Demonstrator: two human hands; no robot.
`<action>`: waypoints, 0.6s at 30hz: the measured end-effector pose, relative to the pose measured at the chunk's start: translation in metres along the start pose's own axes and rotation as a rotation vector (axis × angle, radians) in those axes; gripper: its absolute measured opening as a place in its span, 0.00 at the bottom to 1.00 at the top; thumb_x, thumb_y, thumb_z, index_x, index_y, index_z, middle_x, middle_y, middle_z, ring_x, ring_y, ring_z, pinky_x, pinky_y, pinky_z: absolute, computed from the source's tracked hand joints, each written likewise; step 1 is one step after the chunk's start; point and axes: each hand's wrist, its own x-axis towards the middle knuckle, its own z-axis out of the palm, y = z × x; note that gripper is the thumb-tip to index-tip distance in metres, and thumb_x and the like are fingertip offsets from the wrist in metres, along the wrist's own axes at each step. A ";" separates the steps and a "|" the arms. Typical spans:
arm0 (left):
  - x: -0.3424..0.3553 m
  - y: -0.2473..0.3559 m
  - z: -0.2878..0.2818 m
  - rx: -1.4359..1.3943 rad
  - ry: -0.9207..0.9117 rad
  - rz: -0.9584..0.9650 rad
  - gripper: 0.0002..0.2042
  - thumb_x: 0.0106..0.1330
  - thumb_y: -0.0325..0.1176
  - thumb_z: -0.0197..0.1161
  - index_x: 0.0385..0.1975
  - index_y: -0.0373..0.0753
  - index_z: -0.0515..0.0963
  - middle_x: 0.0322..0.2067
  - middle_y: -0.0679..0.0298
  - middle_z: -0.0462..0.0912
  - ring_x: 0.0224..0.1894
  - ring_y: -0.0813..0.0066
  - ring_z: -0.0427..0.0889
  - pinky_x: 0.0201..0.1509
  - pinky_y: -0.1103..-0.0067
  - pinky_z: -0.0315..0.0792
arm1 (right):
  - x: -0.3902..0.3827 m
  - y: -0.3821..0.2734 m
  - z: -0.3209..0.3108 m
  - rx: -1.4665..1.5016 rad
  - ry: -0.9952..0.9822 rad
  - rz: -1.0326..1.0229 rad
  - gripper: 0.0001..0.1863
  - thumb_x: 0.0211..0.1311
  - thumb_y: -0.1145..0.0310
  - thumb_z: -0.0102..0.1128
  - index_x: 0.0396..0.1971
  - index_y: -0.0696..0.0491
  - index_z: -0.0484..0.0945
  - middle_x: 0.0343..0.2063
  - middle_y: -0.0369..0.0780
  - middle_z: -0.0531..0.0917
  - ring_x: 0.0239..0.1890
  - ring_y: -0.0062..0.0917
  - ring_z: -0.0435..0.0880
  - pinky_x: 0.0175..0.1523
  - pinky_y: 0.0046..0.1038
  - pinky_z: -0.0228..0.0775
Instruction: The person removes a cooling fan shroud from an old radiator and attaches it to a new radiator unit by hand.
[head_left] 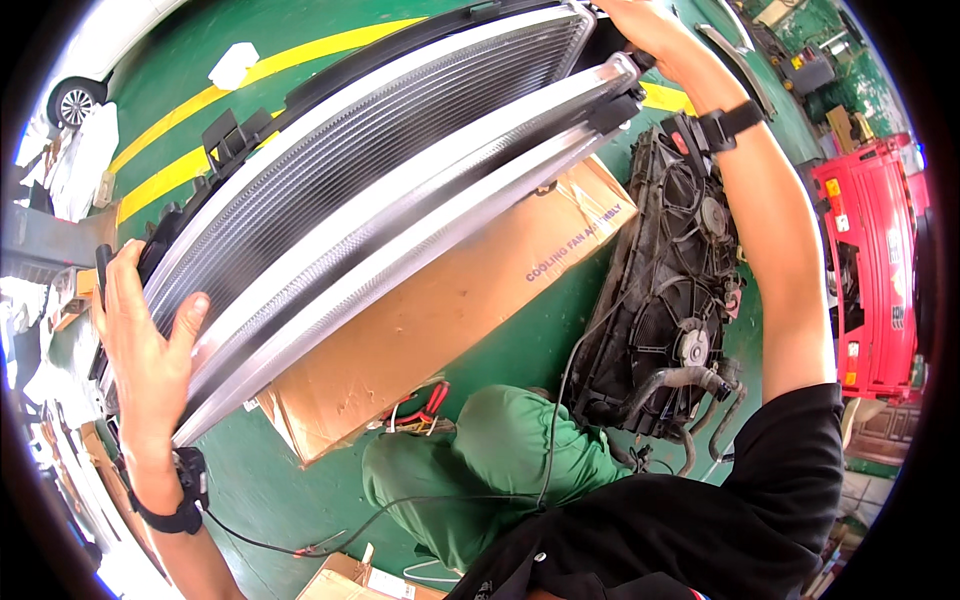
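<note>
Here, a big silver radiator (380, 130) is held at a slant, and part of a brown box (430, 310) is hidden by it. Its left end is gripped by the left hand (147, 335), with the thumb spread wide from the fingers. Its top right corner is held by the right hand (655, 32); how far those fingers are bent cannot be told. A dirty old fan unit (692, 345) is laid on the green floor (530, 355), right of the box. A red-handled tool (432, 402) is seen near the box.
</note>
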 end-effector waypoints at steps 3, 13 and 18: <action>-0.004 -0.001 0.007 -0.068 0.060 0.077 0.42 0.57 0.51 0.66 0.67 0.33 0.59 0.62 0.46 0.66 0.66 0.47 0.61 0.71 0.60 0.51 | -0.006 0.019 0.005 0.359 -0.069 -0.008 0.19 0.62 0.56 0.55 0.30 0.58 0.84 0.25 0.41 0.83 0.22 0.27 0.78 0.27 0.36 0.67; -0.016 0.006 0.001 -0.007 -0.007 0.006 0.46 0.54 0.52 0.66 0.71 0.36 0.55 0.67 0.47 0.60 0.70 0.46 0.57 0.73 0.57 0.47 | -0.151 0.095 0.046 0.945 0.267 0.118 0.23 0.65 0.50 0.58 0.47 0.54 0.77 0.46 0.38 0.80 0.50 0.25 0.78 0.51 0.33 0.69; -0.016 0.009 0.001 0.010 -0.051 -0.028 0.48 0.48 0.42 0.69 0.71 0.37 0.52 0.69 0.50 0.59 0.71 0.48 0.56 0.74 0.57 0.48 | -0.260 0.061 0.083 1.238 -0.552 0.257 0.50 0.60 0.36 0.58 0.68 0.60 0.56 0.61 0.50 0.71 0.60 0.44 0.75 0.56 0.51 0.76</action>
